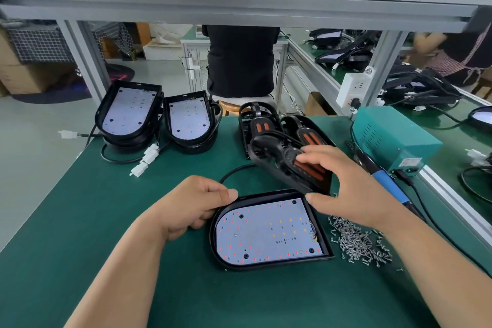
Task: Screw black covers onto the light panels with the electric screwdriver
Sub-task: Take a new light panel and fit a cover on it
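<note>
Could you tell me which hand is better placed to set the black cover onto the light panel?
Right. The right hand grips the black cover just above the far edge of the light panel, while the left hand holds the panel's rim.

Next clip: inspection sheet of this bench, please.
Surface: green mat.
Job's things: light panel lies face up in front; black cover held above its far right corner; screws piled right of it; screwdriver lying at right.
Clutter: two panel stacks far left; spare covers behind; teal box at right.
Grips: left hand pinches the panel's left rim; right hand holds the cover.
Cables: black cable loops behind the panel; white plugs beside the stacks.
Surroundings: seated person, back turned, beyond the bench.
</note>
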Tool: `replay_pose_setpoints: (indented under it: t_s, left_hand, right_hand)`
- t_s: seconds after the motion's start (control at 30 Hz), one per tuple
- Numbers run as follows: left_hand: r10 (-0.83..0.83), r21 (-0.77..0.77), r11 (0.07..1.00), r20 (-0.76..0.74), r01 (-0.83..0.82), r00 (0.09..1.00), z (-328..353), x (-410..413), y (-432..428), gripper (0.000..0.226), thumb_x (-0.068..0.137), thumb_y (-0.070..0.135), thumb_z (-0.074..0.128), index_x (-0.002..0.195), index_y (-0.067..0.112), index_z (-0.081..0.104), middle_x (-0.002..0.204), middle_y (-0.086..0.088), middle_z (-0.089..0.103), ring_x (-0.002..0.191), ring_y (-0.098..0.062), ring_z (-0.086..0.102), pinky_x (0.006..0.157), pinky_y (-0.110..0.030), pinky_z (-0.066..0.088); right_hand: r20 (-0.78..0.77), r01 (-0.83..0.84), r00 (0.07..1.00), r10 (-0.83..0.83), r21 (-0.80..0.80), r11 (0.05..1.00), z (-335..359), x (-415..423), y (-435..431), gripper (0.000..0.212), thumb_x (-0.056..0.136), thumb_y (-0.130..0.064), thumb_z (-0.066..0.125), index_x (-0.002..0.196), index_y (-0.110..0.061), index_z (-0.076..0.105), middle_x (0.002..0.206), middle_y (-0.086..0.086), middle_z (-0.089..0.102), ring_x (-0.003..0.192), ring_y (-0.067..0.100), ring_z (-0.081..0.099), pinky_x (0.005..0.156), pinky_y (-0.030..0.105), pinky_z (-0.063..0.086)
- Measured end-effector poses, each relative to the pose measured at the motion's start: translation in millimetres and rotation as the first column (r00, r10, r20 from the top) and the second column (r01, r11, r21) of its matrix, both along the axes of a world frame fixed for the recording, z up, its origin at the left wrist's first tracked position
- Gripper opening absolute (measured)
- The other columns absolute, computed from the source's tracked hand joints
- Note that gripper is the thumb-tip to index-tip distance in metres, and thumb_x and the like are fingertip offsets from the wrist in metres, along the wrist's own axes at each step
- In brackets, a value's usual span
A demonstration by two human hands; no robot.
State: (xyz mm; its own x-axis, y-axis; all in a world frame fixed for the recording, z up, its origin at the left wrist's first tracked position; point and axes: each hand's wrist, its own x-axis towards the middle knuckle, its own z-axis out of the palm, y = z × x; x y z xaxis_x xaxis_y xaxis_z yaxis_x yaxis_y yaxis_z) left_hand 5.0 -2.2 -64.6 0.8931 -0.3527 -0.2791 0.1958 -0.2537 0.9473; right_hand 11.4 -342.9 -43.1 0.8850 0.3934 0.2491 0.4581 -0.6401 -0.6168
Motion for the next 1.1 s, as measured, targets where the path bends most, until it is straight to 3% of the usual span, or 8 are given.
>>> replay_pose_setpoints:
  t_s: [0.17,0.3,0.43,0.57,0.67,0.8,0.97,1.1]
  left_hand:
    - [0.004,0.009,1.0,0.002,-0.004,1.0,0.7,0.0,-0.5,0.048,0.087,0.045,0.078,0.064,0.025,0.041,0.063,0.002,0.016,0.051,-0.015,0.013,0.044,-0.021,0.015]
    - [0.006,-0.004,1.0,-0.001,-0.006,1.0,0.8,-0.5,-2.6,0.04,0.086,0.044,0.076,0.077,0.013,0.053,0.062,0.004,0.018,0.051,-0.014,0.013,0.043,-0.02,0.014]
    - [-0.001,-0.003,1.0,0.0,0.001,1.0,0.5,-1.0,-3.9,0.033,0.092,0.035,0.07,0.065,0.022,0.055,0.058,0.007,0.021,0.05,-0.011,0.014,0.043,-0.019,0.013]
    - [-0.02,0.012,1.0,-0.004,0.02,1.0,1.0,-1.3,-5.5,0.026,0.093,0.032,0.064,0.077,0.012,0.063,0.054,0.01,0.026,0.047,-0.007,0.017,0.042,-0.018,0.014]
    - [-0.006,0.013,1.0,-0.012,0.006,1.0,-2.1,0.4,-3.8,0.039,0.102,0.034,0.066,0.091,-0.003,0.059,0.056,0.008,0.025,0.048,-0.008,0.017,0.041,-0.018,0.015]
    - [0.001,-0.023,1.0,-0.001,-0.001,1.0,-1.4,-1.2,-4.3,0.044,0.099,0.049,0.065,0.065,0.026,0.051,0.058,0.01,0.026,0.049,-0.009,0.018,0.042,-0.018,0.016]
    - [-0.004,-0.012,1.0,0.018,0.004,1.0,1.2,-2.2,-3.5,0.057,0.081,0.069,0.072,0.061,0.026,0.04,0.062,0.006,0.02,0.052,-0.013,0.015,0.045,-0.02,0.015]
    - [-0.035,0.015,0.999,0.038,0.035,0.999,1.4,-2.7,-2.2,0.069,0.077,0.063,0.08,0.068,0.007,0.041,0.066,0.0,0.017,0.055,-0.018,0.013,0.047,-0.023,0.012]
  right_hand:
    - [-0.066,-0.109,0.992,0.105,-0.063,0.992,8.9,-23.4,-2.2,0.07,0.076,-0.045,0.073,0.142,-0.058,0.053,0.158,-0.03,0.038,0.152,0.01,0.033,0.118,0.035,0.032]
    - [-0.079,-0.189,0.98,0.181,-0.105,0.976,11.9,-35.0,-1.4,0.071,0.076,-0.04,0.073,0.142,-0.059,0.053,0.158,-0.029,0.038,0.153,0.011,0.031,0.118,0.035,0.033]
    - [-0.12,-0.277,0.958,0.261,-0.148,0.949,15.2,-44.6,1.0,0.073,0.076,-0.04,0.074,0.144,-0.059,0.051,0.158,-0.03,0.037,0.155,0.011,0.027,0.119,0.035,0.031]
    - [-0.155,-0.335,0.937,0.313,-0.146,0.931,18.5,-50.7,3.2,0.072,0.078,-0.041,0.075,0.144,-0.059,0.053,0.161,-0.027,0.036,0.157,0.013,0.024,0.12,0.042,0.032]
    - [-0.177,-0.359,0.927,0.331,-0.166,0.918,18.4,-50.7,3.4,0.07,0.079,-0.042,0.075,0.144,-0.059,0.054,0.163,-0.027,0.034,0.158,0.015,0.021,0.12,0.049,0.033]
    - [-0.191,-0.397,0.911,0.364,-0.181,0.9,15.0,-45.9,2.1,0.07,0.081,-0.043,0.079,0.145,-0.058,0.054,0.166,-0.019,0.033,0.157,0.016,0.026,0.118,0.045,0.035]
    - [-0.186,-0.414,0.907,0.379,-0.219,0.884,10.0,-43.5,3.5,0.071,0.083,-0.05,0.078,0.148,-0.059,0.051,0.169,-0.017,0.03,0.158,0.015,0.023,0.115,0.041,0.032]
    - [-0.177,-0.418,0.906,0.384,-0.239,0.876,13.1,-46.2,6.1,0.068,0.084,-0.054,0.075,0.147,-0.062,0.049,0.166,-0.027,0.029,0.158,0.003,0.015,0.118,0.032,0.02]
